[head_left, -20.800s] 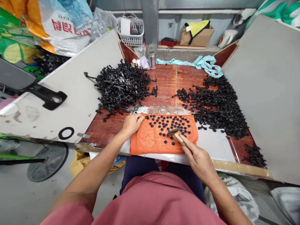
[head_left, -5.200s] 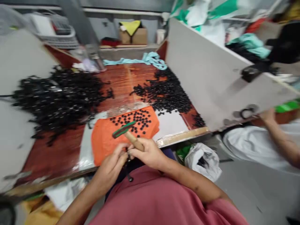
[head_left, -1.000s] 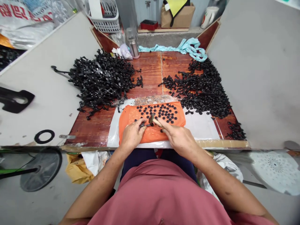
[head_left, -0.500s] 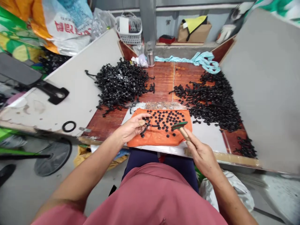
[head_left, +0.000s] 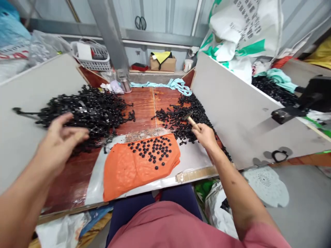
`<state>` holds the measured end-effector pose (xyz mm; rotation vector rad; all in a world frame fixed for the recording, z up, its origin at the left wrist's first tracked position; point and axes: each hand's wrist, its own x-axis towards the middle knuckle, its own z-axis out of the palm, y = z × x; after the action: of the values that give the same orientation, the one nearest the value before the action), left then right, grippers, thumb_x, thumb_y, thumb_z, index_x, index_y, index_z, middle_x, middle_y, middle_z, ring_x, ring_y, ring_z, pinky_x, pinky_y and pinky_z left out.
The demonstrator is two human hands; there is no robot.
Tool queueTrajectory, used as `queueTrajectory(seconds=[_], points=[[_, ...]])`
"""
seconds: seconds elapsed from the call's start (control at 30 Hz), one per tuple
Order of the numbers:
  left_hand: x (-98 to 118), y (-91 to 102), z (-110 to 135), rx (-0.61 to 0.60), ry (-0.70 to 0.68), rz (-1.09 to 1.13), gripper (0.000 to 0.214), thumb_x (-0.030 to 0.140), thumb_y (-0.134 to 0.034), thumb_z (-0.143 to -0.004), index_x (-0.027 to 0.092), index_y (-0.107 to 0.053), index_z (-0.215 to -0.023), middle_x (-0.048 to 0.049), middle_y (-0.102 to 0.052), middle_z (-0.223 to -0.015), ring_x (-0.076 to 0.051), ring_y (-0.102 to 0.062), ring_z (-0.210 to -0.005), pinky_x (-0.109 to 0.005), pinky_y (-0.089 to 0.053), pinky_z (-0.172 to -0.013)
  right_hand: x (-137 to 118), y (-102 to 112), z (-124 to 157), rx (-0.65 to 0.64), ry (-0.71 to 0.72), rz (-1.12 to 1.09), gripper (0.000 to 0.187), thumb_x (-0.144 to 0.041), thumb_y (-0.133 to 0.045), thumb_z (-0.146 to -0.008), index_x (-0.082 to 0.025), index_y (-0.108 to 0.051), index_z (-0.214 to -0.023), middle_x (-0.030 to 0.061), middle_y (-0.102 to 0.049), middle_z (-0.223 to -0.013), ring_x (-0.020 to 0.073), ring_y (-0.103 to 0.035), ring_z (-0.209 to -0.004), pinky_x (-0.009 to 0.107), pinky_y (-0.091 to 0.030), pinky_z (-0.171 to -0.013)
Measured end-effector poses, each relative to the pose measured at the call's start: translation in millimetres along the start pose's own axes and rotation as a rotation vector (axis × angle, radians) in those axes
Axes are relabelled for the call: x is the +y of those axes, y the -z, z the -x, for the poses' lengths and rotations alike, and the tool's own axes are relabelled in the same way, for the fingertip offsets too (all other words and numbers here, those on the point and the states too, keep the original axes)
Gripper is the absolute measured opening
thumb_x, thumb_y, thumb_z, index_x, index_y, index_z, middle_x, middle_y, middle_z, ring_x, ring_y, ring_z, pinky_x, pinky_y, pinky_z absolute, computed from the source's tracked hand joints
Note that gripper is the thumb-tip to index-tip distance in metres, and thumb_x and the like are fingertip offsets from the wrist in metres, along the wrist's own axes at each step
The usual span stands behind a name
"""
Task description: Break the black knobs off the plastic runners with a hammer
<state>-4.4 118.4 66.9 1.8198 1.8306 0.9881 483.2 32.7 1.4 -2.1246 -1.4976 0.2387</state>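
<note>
My right hand [head_left: 205, 135] grips the wooden handle of a small hammer [head_left: 190, 118], held over the right pile of black plastic parts [head_left: 181, 117]. My left hand [head_left: 60, 139] hangs blurred over the near edge of the left pile of black parts [head_left: 85, 110]; its fingers look loosely apart with nothing visible in them. Between my hands an orange cloth [head_left: 134, 168] lies on a white sheet [head_left: 191, 158], with several small black round pieces [head_left: 152, 150] scattered on it.
Grey boards [head_left: 232, 110] slope up on both sides of the red-brown wooden table [head_left: 144, 103]. At the back stand a metal flask [head_left: 125, 82], a white basket [head_left: 90, 55], turquoise cloth [head_left: 168, 84] and a cardboard box [head_left: 162, 62]. Sacks and more black parts lie at the right.
Both hands left the orange cloth: the left swung out to the left pile, the right carried the hammer to the right pile. The view turned to the right.
</note>
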Motion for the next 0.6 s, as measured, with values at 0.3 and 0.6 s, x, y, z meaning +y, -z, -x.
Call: queueTrajectory(seconds=[0.3, 0.6], points=[[-5.8, -43.6, 124.7, -0.483, 0.351, 0.305, 0.058, 0.087, -0.069, -0.056, 0.043, -0.076, -0.093, 0.0016, -0.077, -0.078, -0.029, -0.071, -0.077, -0.043, -0.059, -0.082, 47.8, -1.6, -49.6, 0.027, -0.162, 0.022, 0.029, -0.019, -0.074, -0.076, -0.025, -0.078, -0.104, 0.0037, -0.074, -0.087, 0.0228, -0.064, -0.084, 0.031, -0.045, -0.080], [6.1, -60.3, 133.8, -0.602, 0.222, 0.295, 0.055, 0.074, -0.065, -0.074, 0.035, -0.074, -0.111, -0.0018, -0.076, -0.088, -0.027, -0.071, -0.081, -0.041, -0.059, -0.086, 25.0, 24.1, -63.9, 0.197, -0.252, -0.428, 0.024, -0.038, -0.066, -0.080, -0.016, -0.062, -0.090, 0.0015, -0.069, -0.075, 0.0109, -0.047, -0.050, 0.024, -0.037, -0.047]])
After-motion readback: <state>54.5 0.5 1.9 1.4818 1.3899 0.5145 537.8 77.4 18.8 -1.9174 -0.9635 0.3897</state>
